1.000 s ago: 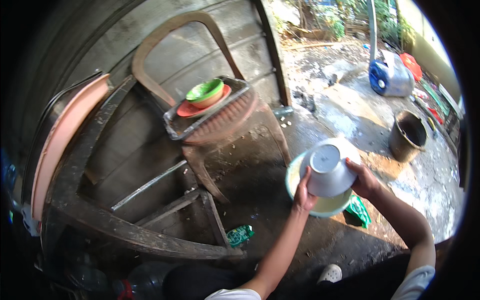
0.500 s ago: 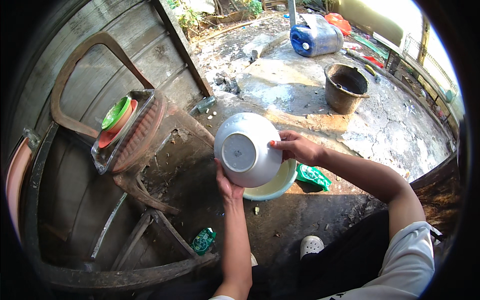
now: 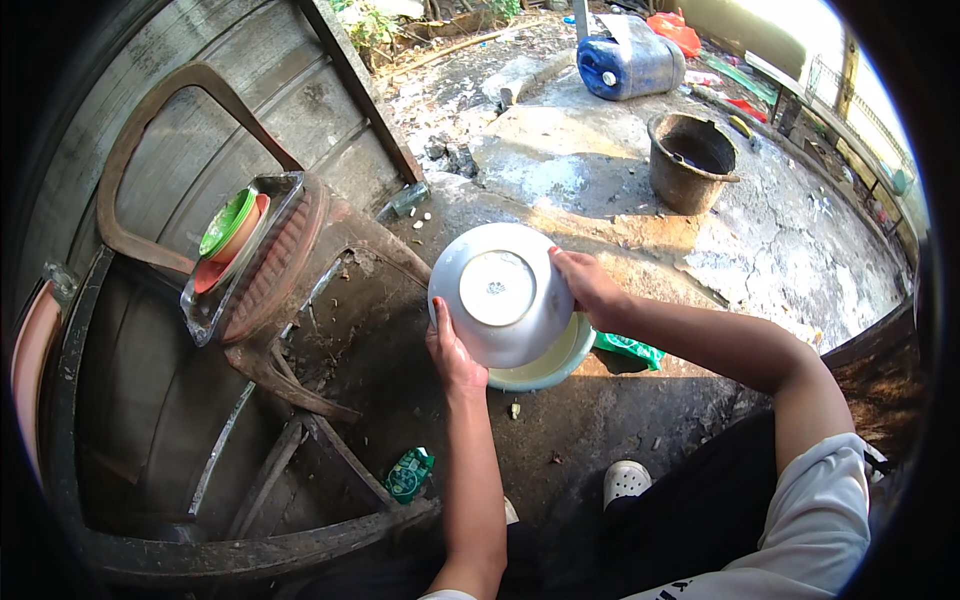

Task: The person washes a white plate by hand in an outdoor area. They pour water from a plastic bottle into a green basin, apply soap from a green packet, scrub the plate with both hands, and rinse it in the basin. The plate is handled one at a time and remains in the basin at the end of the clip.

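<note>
A white bowl is held up in both hands, its underside and round foot ring facing me. My left hand grips its lower left rim, with the thumb along the outside. On the upper right rim my right hand is closed, thumb on the outer wall and the other fingers mostly hidden behind the bowl. Below and partly behind it stands a pale green basin with cloudy liquid. A green packet lies against the basin's right side.
At left, a worn brown chair carries a metal tray with a green bowl and reddish dishes. A dirty bucket and a blue jerrycan are farther off. Another green packet lies by the chair frame.
The bowl has tilted so its base faces me more squarely and catches more light. My left hand has moved slightly up its side; my right thumb has shifted up along the rim.
</note>
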Demonstrator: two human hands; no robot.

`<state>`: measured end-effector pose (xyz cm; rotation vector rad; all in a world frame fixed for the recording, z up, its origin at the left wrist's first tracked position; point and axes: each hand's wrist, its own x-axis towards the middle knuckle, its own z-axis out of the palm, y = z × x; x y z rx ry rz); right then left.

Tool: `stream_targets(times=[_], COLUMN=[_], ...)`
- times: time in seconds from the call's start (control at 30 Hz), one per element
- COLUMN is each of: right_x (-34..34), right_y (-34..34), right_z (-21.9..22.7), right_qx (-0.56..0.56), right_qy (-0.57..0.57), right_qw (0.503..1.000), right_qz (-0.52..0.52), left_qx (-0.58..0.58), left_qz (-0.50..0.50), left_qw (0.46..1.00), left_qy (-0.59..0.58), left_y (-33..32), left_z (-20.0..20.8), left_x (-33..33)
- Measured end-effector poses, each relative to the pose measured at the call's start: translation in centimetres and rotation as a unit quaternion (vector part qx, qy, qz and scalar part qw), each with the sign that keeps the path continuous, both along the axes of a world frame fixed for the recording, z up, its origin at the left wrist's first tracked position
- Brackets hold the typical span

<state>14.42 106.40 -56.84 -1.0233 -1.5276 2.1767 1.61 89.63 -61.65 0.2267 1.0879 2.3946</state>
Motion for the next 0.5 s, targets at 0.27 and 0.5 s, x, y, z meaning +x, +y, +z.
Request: stream_targets(times=[0.27, 0.5], right_x=[2.3, 1.2], right_y=[-4.2, -4.4], right_z=[-1.2, 0.2], right_qx=[0.731, 0.743], right_qy=[-0.014, -0.036], right_qw=[0.648, 0.624], right_qz=[0.212, 0.239], left_qx=[-0.051, -0.096], left_qz=[0.036, 0.063], left_qw=[0.998, 0.993], left_qy=[0.003, 0.014], left_y=[1.3, 1.6], left_z=[1.1, 1.2], left_x=[3.1, 4.9])
